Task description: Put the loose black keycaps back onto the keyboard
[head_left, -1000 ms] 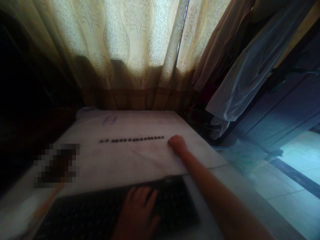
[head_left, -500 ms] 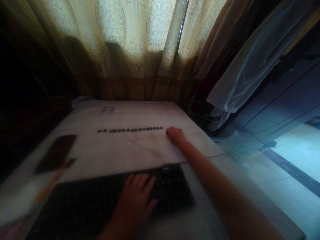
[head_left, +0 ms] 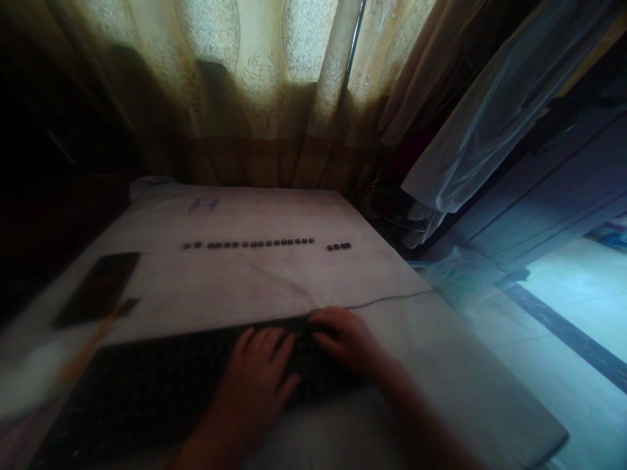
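A black keyboard lies across the near part of the table. My left hand rests flat on its middle with the fingers spread, holding nothing. Over the upper right part of the keys is my right hand, its fingers curled and the thumb drawn toward them. What lies between those fingertips, if anything, is hidden. Beyond the keyboard, small dark keycaps stand in a long row. A shorter group of keycaps continues the line at the right, after a gap.
A dark flat phone-like slab lies at the left. Near it is a blurred orange-handled tool with a dark end. The keyboard's cable runs to the table's right edge. Curtains hang behind the white-covered table.
My right hand has come back from the right end of the keycap row to the keyboard, uncovering the short group of keycaps. My left hand stays on the keyboard. The view has shifted slightly.
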A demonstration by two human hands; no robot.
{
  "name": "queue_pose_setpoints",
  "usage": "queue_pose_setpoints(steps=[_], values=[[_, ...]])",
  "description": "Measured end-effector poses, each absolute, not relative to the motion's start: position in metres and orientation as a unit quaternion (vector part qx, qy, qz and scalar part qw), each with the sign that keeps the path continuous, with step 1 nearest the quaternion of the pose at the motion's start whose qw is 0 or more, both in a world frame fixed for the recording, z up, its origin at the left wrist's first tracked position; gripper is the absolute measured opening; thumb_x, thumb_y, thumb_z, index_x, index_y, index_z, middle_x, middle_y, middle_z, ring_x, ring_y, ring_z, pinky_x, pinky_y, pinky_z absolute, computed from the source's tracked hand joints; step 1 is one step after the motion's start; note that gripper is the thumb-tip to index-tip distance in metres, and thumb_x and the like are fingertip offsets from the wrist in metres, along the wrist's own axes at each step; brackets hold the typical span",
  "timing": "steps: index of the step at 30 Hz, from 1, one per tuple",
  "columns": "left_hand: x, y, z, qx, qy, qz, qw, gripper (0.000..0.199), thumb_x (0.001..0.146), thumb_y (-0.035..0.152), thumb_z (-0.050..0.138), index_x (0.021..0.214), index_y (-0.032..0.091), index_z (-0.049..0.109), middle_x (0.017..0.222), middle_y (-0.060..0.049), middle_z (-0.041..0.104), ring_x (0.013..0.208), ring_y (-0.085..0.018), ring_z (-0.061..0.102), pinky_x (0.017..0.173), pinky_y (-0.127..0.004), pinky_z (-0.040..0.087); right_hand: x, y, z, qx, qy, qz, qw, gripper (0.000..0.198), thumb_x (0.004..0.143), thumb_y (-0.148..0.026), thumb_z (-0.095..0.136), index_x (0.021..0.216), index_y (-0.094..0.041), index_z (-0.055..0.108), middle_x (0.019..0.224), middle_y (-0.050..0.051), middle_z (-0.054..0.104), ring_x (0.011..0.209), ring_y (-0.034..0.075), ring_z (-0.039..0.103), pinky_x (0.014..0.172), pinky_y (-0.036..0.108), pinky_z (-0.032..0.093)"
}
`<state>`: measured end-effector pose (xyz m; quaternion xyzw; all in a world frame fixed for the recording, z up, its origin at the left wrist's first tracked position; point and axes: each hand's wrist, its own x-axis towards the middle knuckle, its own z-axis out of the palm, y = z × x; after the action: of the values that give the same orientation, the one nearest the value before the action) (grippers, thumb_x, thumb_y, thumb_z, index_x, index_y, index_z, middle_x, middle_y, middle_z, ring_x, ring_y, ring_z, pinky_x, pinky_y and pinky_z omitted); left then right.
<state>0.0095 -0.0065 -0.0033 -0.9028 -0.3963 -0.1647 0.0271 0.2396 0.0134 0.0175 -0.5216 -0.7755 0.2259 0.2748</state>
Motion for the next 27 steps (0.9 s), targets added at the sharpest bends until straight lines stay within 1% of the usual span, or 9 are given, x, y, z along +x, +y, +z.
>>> queue_pose_setpoints(steps=[4, 10, 16, 19, 23, 27], values=[[0.01, -0.006, -0.002, -0.904, -0.393, -0.162, 0.045, 0.04, 0.091, 0.035, 0.054, 0.127, 0.018, 0.059, 0.123, -0.012, 0.065, 0.111, -0.03, 0.059, 0.099, -0.052, 0.042, 0.237, 0.014, 0.012, -0.527, -0.777, 0.212, 0.271, 0.023, 0.078, -0.013, 0.066, 0.1, -0.018, 0.074, 0.096, 0.008, 0.072, 0.089, 0.021, 0.065, 0.083, 0.034, 0.05], [0.012, -0.006, 0.001, -0.907, -0.385, -0.167, 0.039, 0.042, 0.09, 0.036, 0.057, 0.13, 0.022, 0.057, 0.124, -0.012, 0.064, 0.111, -0.03, 0.059, 0.098, -0.053, 0.042, 0.234, 0.015, 0.014, -0.546, -0.766, 0.231, 0.248, 0.026, 0.078, -0.012, 0.067, 0.101, -0.021, 0.076, 0.093, 0.006, 0.071, 0.088, 0.02, 0.065, 0.081, 0.032, 0.05], [0.023, -0.004, 0.002, -0.908, -0.39, -0.156, 0.004, 0.042, 0.088, 0.035, 0.062, 0.128, 0.024, 0.059, 0.123, -0.012, 0.062, 0.112, -0.031, 0.057, 0.1, -0.057, 0.039, 0.233, 0.017, 0.018, -0.559, -0.763, 0.242, 0.215, 0.025, 0.079, -0.015, 0.07, 0.101, -0.021, 0.077, 0.094, 0.007, 0.072, 0.09, 0.02, 0.065, 0.081, 0.032, 0.049], [0.026, -0.003, 0.002, -0.904, -0.398, -0.157, -0.004, 0.041, 0.088, 0.036, 0.061, 0.127, 0.024, 0.06, 0.123, -0.012, 0.062, 0.113, -0.031, 0.056, 0.101, -0.057, 0.038, 0.233, 0.02, 0.02, -0.557, -0.769, 0.241, 0.202, 0.025, 0.078, -0.016, 0.071, 0.102, -0.022, 0.077, 0.094, 0.006, 0.073, 0.091, 0.021, 0.065, 0.083, 0.033, 0.049], [0.026, -0.003, 0.004, -0.904, -0.396, -0.162, -0.006, 0.038, 0.09, 0.037, 0.059, 0.126, 0.025, 0.06, 0.121, -0.011, 0.062, 0.112, -0.029, 0.056, 0.101, -0.055, 0.039, 0.233, 0.02, 0.02, -0.554, -0.772, 0.24, 0.2, 0.023, 0.079, -0.016, 0.071, 0.1, -0.021, 0.077, 0.094, 0.006, 0.075, 0.09, 0.021, 0.066, 0.083, 0.034, 0.049], [0.026, -0.003, 0.004, -0.902, -0.398, -0.169, -0.011, 0.038, 0.089, 0.038, 0.06, 0.124, 0.024, 0.062, 0.122, -0.012, 0.062, 0.112, -0.031, 0.056, 0.101, -0.056, 0.039, 0.234, 0.02, 0.018, -0.547, -0.777, 0.232, 0.21, 0.021, 0.08, -0.016, 0.069, 0.099, -0.023, 0.077, 0.092, 0.005, 0.076, 0.088, 0.02, 0.066, 0.083, 0.034, 0.049]])
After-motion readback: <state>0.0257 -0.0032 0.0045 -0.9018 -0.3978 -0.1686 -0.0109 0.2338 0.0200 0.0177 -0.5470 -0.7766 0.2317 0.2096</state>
